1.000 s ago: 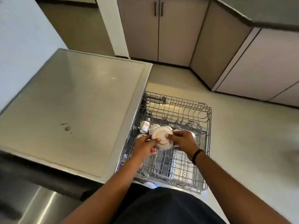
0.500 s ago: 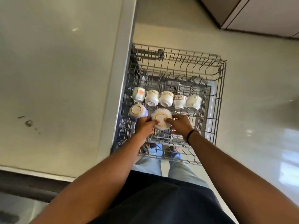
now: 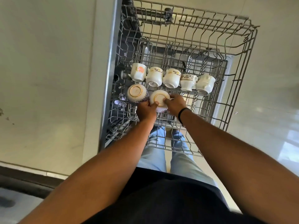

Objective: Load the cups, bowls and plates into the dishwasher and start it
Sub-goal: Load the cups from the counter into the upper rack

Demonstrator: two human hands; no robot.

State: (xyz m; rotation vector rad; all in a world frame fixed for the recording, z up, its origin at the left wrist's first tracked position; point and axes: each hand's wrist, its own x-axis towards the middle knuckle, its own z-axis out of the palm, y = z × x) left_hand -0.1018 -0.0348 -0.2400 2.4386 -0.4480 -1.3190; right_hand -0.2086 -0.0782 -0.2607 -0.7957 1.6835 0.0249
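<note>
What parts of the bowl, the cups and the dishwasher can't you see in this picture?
- Bowl in both hands: the head view shows only its underside; the left hand and right hand cover its near rim.
- Second bowl: upside down, so its inside is hidden.
- Five cups: mouths face away, insides unseen.
- Dishwasher controls: out of frame.
- Lower rack: blocked by the upper rack's wires.

rack (image 3: 239,50): grey coated wire, dull sheen | cups (image 3: 154,76): glossy glazed ceramic, painted motifs | bowl (image 3: 159,98): smooth glazed ceramic | countertop (image 3: 48,78): smooth, satin | floor (image 3: 275,110): glossy
</note>
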